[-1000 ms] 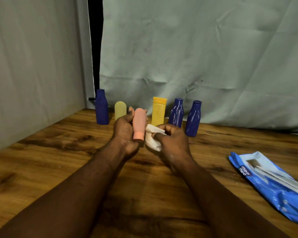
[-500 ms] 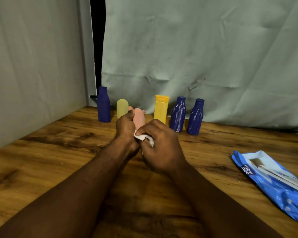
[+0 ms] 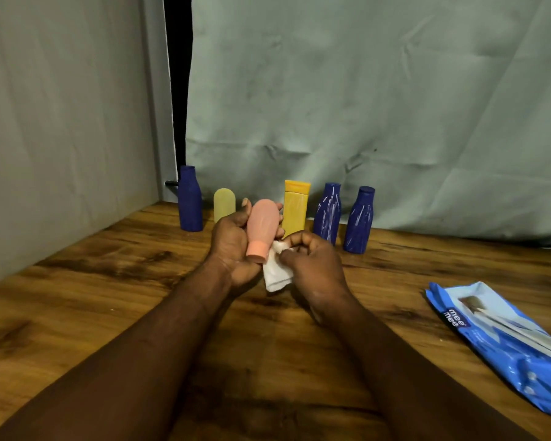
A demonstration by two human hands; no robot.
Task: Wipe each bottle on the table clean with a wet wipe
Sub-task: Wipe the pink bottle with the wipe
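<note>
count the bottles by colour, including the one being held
dark blue bottles: 3
pale yellow-green bottle: 1
yellow bottle: 1
pink bottle, held in the left hand: 1
total: 6

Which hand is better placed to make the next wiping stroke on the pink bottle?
Right. The right hand pinches the wet wipe, which sits right beside the cap end of the pink bottle. The left hand grips the bottle's body, so it likely serves best as the holder.
</note>
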